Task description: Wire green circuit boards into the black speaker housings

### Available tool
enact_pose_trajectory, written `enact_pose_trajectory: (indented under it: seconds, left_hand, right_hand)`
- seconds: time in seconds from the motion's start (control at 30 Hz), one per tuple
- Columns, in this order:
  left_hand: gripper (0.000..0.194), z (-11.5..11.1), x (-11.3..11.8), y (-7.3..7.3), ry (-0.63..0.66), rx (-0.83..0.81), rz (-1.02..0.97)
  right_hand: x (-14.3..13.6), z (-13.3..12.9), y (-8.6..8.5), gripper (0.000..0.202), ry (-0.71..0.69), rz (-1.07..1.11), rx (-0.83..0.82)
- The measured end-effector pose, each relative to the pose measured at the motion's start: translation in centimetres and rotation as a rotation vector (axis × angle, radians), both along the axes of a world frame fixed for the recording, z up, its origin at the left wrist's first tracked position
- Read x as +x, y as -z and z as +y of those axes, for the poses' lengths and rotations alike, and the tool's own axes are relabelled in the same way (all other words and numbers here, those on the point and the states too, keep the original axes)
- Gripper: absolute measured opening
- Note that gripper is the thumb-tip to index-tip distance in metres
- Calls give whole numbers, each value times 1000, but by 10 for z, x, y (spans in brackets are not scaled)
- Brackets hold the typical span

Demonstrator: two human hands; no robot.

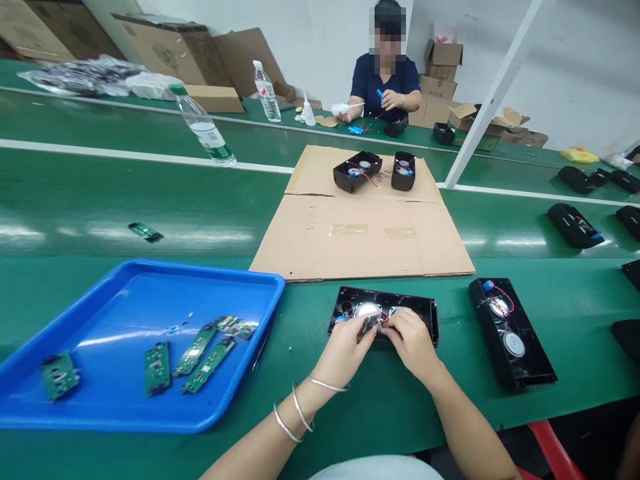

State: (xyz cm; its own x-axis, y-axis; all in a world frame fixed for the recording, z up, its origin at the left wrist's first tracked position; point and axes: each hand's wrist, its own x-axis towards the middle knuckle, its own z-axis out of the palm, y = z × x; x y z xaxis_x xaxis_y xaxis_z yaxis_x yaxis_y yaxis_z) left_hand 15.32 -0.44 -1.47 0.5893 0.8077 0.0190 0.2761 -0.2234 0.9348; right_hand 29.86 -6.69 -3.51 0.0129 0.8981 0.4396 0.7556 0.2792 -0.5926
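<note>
Head view: Bare fingers met over an open black housing at a green workbench

The left hand [353,337], three silver bangles [297,405] on its arm, was closed in a pinch on a small dark part [370,324]. The right hand [413,340], at its three o'clock, pinched thin red wires [384,318] beside that part, the fingertips nearly touching. Both worked above the black housing [417,307], which had round silver speakers [367,309] inside.

At three o'clock lay a second housing [533,360]; at nine, a blue tray [125,307] with green circuit boards [158,367]. One loose board [145,231] sat at ten o'clock, a green-capped bottle [205,133] near eleven.

At twelve, a cardboard sheet [365,253] bore two more housings [357,173]; beyond it, a co-worker [385,83] held a white bottle [341,108] and a blue piece [380,93].
</note>
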Motion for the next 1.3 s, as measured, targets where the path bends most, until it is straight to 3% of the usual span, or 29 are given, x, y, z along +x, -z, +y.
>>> enact_pose_trajectory:
  seconds: [0.3,0.5,0.7,0.8,0.93,1.07,1.17,1.3]
  left_hand:
    - [23,-4,-1,5,-37,38,-53]
    - [21,-3,4,8,-62,-102,-116]
    - [31,2,8,6,-110,-270,-197]
    - [32,5,9,5,-113,-300,-214]
    - [34,7,9,4,-111,-298,-212]
    - [33,5,6,4,-106,-261,-195]
    - [28,1,4,5,-78,-100,-107]
    - [27,-4,2,8,-57,59,3]
  right_hand:
    - [-6,3,6,26,81,27,20]
    - [19,-2,-14,13,22,66,-122]
    - [51,-10,-29,28,-91,-281,-355]
    - [49,-6,-29,26,-108,-365,-431]
    - [36,3,-22,10,-135,-364,-391]
    - [19,9,-5,10,44,-211,-286]
    - [10,11,5,10,229,-131,-246]
    - [8,11,2,12,240,-62,-243]
